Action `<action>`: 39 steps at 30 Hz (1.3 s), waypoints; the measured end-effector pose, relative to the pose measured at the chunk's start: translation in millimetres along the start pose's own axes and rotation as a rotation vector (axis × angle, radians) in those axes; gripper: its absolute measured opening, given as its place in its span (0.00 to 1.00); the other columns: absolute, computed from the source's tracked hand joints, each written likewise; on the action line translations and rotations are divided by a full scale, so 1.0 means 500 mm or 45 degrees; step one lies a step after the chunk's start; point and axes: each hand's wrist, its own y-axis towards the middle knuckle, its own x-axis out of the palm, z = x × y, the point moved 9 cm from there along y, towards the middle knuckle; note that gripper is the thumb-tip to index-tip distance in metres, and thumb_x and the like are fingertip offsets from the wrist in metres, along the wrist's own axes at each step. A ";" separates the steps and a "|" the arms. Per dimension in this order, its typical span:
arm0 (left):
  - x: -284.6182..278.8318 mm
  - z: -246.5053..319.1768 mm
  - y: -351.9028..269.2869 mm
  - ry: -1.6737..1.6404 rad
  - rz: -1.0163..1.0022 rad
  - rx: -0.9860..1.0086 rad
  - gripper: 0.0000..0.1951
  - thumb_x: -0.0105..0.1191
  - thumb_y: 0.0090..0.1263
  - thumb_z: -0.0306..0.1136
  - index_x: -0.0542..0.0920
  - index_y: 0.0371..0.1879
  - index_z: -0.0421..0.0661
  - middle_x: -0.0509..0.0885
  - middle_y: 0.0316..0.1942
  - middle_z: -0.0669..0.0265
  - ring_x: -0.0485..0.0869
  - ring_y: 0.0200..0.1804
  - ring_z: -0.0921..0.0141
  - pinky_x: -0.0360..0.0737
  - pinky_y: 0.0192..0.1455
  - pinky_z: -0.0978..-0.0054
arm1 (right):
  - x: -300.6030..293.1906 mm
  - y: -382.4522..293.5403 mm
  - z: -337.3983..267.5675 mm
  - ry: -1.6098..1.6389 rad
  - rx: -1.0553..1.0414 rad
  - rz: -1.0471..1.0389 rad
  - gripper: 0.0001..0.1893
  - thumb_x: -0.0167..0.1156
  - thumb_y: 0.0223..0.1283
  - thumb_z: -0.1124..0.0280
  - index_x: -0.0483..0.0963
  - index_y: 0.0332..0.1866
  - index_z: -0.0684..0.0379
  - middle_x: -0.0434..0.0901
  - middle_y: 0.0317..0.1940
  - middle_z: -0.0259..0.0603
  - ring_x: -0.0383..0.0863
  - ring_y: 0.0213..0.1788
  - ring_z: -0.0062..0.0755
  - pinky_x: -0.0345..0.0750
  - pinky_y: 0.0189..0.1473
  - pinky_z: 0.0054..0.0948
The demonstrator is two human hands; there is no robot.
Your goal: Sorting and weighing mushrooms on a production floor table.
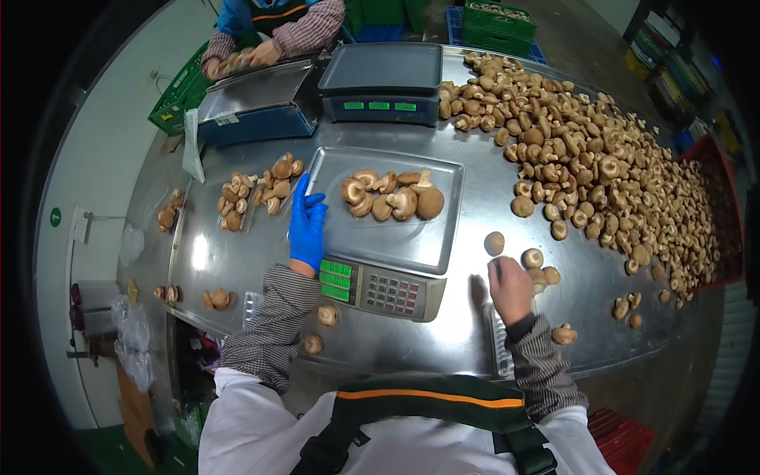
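My left hand (307, 231), in a blue glove, is at the left edge of a digital scale's steel pan (332, 237). Its fingers are slightly apart and nothing is visible in them. On the pan lies a group of shiitake mushrooms (404, 203), some with stems up; faint clear plastic shows around them. My bare right hand (512, 290) is over the table right of the scale, just below a single mushroom cap (494, 243). Its fingers are curled, and whether they hold something is hidden. Beneath that wrist stands a stack of clear plastic trays (500, 350).
A large heap of shiitake (594, 154) covers the right side, reaching a red crate (721, 208). Filled trays (234, 199) and loose mushrooms (217, 298) lie left. A second scale (380, 68) and a blue-sided machine (258, 113) stand at the back, where a co-worker's hands (264, 54) handle mushrooms.
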 end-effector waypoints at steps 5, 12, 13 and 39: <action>-0.040 -0.069 0.010 -0.045 -0.111 -0.316 0.26 0.51 0.69 0.30 0.65 0.67 0.51 0.76 0.45 0.64 0.76 0.41 0.76 0.77 0.47 0.78 | 0.034 -0.177 0.025 -0.174 0.065 -0.246 0.09 0.61 0.57 0.66 0.73 0.29 0.61 0.76 0.25 0.47 0.79 0.26 0.48 0.75 0.28 0.42; 0.026 -0.054 0.083 0.813 -0.167 0.017 0.29 0.63 0.60 0.40 0.71 0.62 0.54 0.74 0.53 0.54 0.78 0.53 0.58 0.76 0.56 0.65 | 0.055 -0.223 0.051 -0.166 0.255 -0.167 0.10 0.62 0.54 0.68 0.70 0.33 0.61 0.76 0.28 0.50 0.79 0.30 0.53 0.76 0.31 0.44; 0.038 -0.055 0.083 0.958 -0.244 0.007 0.29 0.63 0.59 0.42 0.72 0.61 0.54 0.73 0.55 0.52 0.77 0.56 0.56 0.76 0.57 0.62 | 0.055 -0.226 0.066 -0.107 0.332 -0.178 0.11 0.64 0.53 0.69 0.70 0.34 0.62 0.76 0.28 0.52 0.78 0.30 0.56 0.75 0.32 0.46; -0.007 -0.066 0.046 0.133 -0.055 -0.379 0.14 0.53 0.71 0.38 0.80 0.50 0.45 0.83 0.41 0.66 0.80 0.41 0.74 0.78 0.45 0.77 | 0.062 -0.221 0.079 -0.377 0.283 -0.248 0.08 0.59 0.52 0.70 0.76 0.24 0.63 0.77 0.26 0.51 0.80 0.26 0.50 0.78 0.29 0.42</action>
